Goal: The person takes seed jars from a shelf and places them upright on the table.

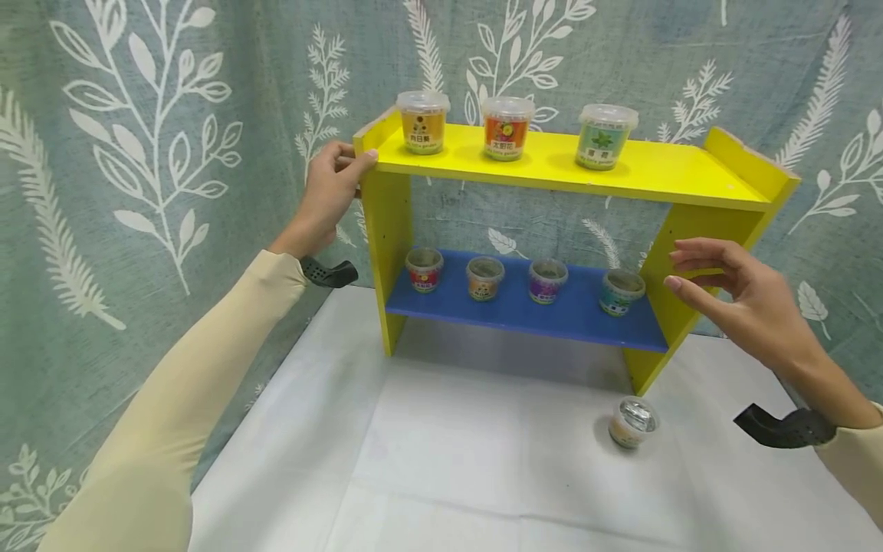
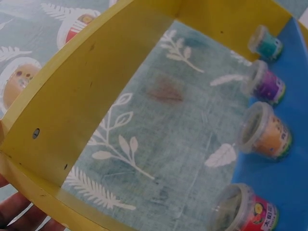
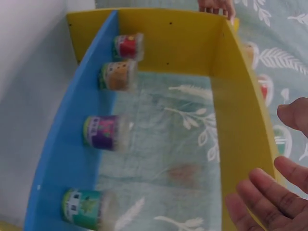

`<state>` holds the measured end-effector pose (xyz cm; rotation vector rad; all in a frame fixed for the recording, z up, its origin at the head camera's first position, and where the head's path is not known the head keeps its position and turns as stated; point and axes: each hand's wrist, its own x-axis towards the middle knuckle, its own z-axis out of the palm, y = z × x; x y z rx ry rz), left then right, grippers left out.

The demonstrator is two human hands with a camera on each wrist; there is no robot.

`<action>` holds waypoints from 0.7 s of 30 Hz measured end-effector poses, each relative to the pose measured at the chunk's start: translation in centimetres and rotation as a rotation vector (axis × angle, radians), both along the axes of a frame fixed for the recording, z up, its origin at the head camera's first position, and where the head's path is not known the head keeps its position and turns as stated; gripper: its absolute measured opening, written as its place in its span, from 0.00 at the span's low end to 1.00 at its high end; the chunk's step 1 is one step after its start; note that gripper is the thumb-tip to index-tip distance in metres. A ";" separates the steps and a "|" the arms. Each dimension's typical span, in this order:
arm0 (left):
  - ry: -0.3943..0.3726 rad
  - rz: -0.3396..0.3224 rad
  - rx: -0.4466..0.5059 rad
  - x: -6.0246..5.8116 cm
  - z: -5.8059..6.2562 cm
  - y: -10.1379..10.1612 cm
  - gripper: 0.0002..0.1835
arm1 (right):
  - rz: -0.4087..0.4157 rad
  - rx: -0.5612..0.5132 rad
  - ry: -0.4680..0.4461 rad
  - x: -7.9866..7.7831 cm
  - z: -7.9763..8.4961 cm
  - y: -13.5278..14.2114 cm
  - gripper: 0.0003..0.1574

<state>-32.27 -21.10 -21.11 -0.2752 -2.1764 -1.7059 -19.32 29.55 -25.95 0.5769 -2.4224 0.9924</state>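
The left arm (image 1: 159, 414) is stretched forward and upward, and its left hand (image 1: 328, 192) is set in a grip, with the thumb (image 1: 362, 162) laid on top and the fingers bent below it. The right arm (image 1: 828, 387) is extended from the lower right, its right hand (image 1: 748, 299) held raised, well apart from the other, with the fingers gently curved and parted from the thumb.

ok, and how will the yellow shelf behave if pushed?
Probably stiff: the shelf looks built of flat, straight boards. Pushed high up, where the left hand grips it, it might tip, since it stands on two side panels. No lip fronts the cups, so a jolt could slide them.
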 end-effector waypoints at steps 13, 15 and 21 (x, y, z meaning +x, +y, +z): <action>-0.042 0.021 0.027 0.3 0.6 -0.3 0.26 | 0.066 -0.038 0.030 -1.1 3.7 -1.8 0.32; -0.048 0.016 0.026 0.3 0.6 -0.3 0.27 | 0.062 -0.042 0.032 -1.3 4.2 -2.0 0.32; -0.043 0.000 0.009 0.1 0.2 -0.1 0.27 | 0.059 -0.037 0.033 -1.6 5.0 -2.2 0.31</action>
